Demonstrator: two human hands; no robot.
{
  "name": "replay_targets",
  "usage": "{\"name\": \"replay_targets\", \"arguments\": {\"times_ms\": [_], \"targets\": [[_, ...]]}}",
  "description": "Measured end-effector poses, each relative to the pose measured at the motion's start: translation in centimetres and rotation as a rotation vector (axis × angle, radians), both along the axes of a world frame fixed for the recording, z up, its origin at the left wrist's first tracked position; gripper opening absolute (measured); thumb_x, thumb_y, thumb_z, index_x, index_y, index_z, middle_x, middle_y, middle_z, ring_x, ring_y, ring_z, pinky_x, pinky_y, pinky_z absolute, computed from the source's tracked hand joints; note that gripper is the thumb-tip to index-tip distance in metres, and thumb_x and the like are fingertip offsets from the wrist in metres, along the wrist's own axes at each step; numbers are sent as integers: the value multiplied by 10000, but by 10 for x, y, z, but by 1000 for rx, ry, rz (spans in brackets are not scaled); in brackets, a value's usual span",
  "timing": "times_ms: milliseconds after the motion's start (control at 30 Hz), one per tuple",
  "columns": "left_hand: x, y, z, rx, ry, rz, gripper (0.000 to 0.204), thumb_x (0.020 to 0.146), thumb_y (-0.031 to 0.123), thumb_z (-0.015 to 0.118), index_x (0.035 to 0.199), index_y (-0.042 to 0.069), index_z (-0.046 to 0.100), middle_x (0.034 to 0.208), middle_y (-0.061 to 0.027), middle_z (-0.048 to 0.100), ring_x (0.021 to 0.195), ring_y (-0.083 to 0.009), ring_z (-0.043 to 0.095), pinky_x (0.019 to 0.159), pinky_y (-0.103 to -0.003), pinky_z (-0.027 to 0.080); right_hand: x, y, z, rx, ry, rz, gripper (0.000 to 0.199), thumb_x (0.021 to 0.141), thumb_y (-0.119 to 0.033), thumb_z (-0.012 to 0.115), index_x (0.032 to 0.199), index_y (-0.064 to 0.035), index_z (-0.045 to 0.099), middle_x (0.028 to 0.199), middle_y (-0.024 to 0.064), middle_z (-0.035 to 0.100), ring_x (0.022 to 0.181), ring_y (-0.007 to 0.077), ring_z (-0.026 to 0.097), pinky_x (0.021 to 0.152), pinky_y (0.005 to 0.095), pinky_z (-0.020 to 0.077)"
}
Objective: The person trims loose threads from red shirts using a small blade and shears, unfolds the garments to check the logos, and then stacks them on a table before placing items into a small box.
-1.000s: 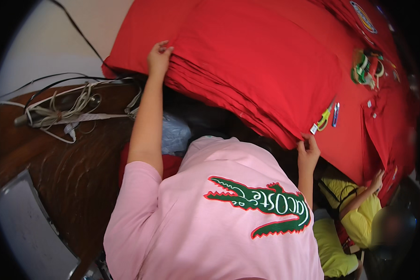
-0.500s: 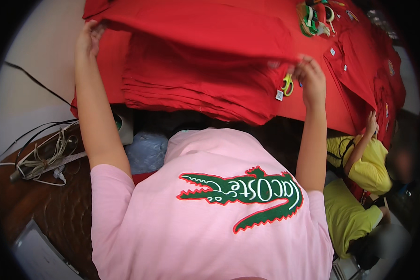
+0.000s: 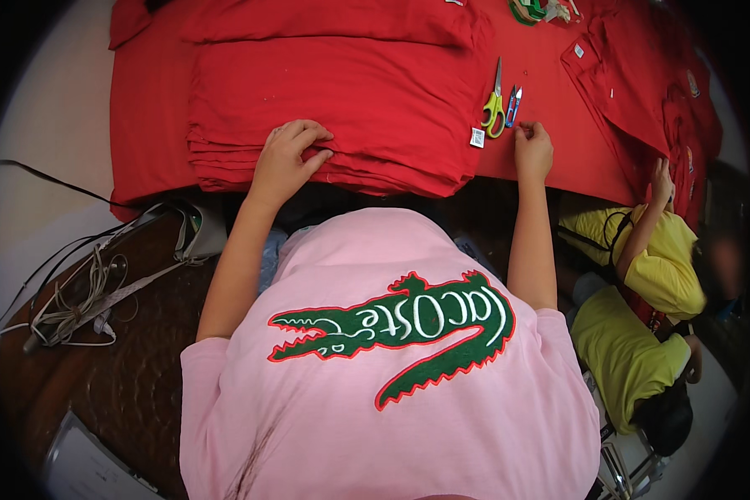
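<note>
Stack of folded red garments [image 3: 333,108]: now lying flat on the red-covered worktop [image 3: 558,125], no longer lifted. Left hand [image 3: 287,158] grips its front edge, fingers curled. Right hand [image 3: 533,150] closed loosely, resting beside green-handled scissors [image 3: 493,104].

bright, even light | fisheye-bent black rim | right edge seemingly blurred
</note>
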State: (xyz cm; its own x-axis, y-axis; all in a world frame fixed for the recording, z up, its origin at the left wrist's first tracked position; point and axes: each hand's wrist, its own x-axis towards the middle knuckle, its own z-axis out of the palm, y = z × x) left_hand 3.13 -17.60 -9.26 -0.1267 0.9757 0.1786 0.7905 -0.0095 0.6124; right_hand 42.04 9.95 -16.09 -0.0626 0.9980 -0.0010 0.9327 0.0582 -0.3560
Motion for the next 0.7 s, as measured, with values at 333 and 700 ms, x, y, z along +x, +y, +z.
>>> {"name": "replay_targets", "arguments": {"times_ms": [333, 700], "targets": [[-24, 32, 23, -126, -214, 117, 122, 930, 106, 728, 989, -1, 722, 982, -103, 686, 912, -230, 674, 836, -331, 527, -65, -10, 44, -141, -103, 3, 447, 823, -497, 794, 992, -92, 710, 948, 129, 759, 945, 354, 735, 787, 475, 564], [-30, 23, -11, -123, -1216, 518, 205, 1016, 117, 617, 1205, 38, 622, 1131, -114, 717, 1011, -191, 713, 895, -317, 559, -51, -49, 36, -244, -142, 26, 425, 817, -411, 797, 948, -8, 759, 901, 181, 760, 866, 352, 735, 737, 464, 571]]}}
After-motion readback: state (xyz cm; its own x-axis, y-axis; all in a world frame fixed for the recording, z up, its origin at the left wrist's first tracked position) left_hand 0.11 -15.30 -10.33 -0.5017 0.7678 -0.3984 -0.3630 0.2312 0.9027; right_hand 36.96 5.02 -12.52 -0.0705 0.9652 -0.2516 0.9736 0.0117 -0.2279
